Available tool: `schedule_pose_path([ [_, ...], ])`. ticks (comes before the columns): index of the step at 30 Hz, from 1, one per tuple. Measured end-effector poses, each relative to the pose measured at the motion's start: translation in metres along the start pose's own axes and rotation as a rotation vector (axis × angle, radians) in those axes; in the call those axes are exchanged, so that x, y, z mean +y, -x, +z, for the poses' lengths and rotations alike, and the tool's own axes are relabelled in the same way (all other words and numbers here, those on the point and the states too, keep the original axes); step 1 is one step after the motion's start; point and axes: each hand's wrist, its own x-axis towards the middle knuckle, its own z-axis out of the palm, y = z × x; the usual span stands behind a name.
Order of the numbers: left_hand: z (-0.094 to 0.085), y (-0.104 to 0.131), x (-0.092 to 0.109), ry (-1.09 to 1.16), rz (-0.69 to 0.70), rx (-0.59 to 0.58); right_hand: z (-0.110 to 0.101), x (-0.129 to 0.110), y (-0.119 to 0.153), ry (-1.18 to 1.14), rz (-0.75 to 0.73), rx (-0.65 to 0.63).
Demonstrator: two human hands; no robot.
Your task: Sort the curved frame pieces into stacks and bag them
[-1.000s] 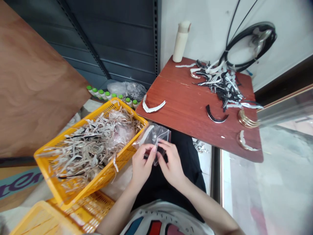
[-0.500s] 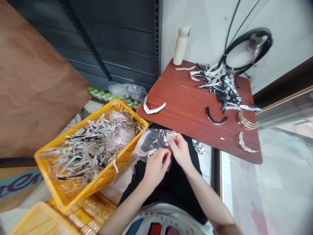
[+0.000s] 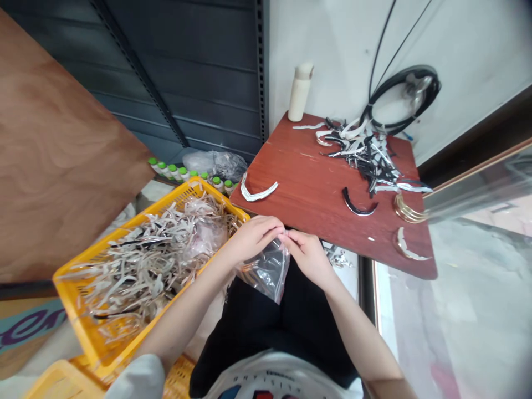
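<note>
A clear plastic bag point(image 3: 268, 272) hangs over my lap, gripped along its top edge by both hands. My left hand point(image 3: 258, 233) pinches that edge, thumb and fingers together, and covers part of the bag. Against it, my right hand point(image 3: 305, 250) pinches the same edge near the corner. Something pale and curved shows faintly inside the bag, mostly hidden by my left hand. To the left stands a yellow crate point(image 3: 78, 327) full of thin, curved strips point(image 3: 145, 260), many in clear wrapping.
A red-brown table point(image 3: 303, 183) holds a pile of black, white and silver curved strips point(image 3: 369, 155), a white curved piece point(image 3: 257, 193), a black curved piece point(image 3: 357, 205), gold bands point(image 3: 409, 209) and a white bottle point(image 3: 300, 94). Green-capped bottles point(image 3: 183, 173) line the floor behind the crate.
The bag has turned, and its body now hangs down toward my lap. My left hand has moved up to the top edge beside my right. The view has shifted slightly.
</note>
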Motion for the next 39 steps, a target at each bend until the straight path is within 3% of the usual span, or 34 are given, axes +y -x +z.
schedule_pose_path([
  [4,-0.028,0.002,0.015,-0.060,0.001,0.153,-0.013,-0.026,-0.019,-0.150,0.005,0.065],
  [7,-0.054,0.010,0.027,-0.090,0.023,0.273,-0.024,-0.053,-0.033,-0.216,-0.078,0.066],
  [12,-0.084,0.023,0.044,-0.153,0.025,0.286,-0.037,-0.099,-0.048,0.033,-0.325,-0.047],
  [16,-0.088,0.031,0.050,-0.225,0.080,0.363,-0.036,-0.115,-0.053,0.205,-0.440,-0.145],
  [20,-0.081,0.037,0.046,-0.216,0.161,0.525,-0.031,-0.110,-0.059,0.217,-0.518,-0.234],
  [26,-0.072,0.052,0.036,-0.088,0.142,0.755,-0.034,-0.091,-0.061,0.213,-0.600,-0.261],
  [30,-0.065,0.066,0.028,-0.006,0.139,0.821,-0.040,-0.075,-0.056,0.276,-0.619,-0.293],
  [39,-0.047,0.095,0.022,0.085,-0.030,0.983,-0.043,-0.035,-0.039,0.243,-0.547,-0.296],
])
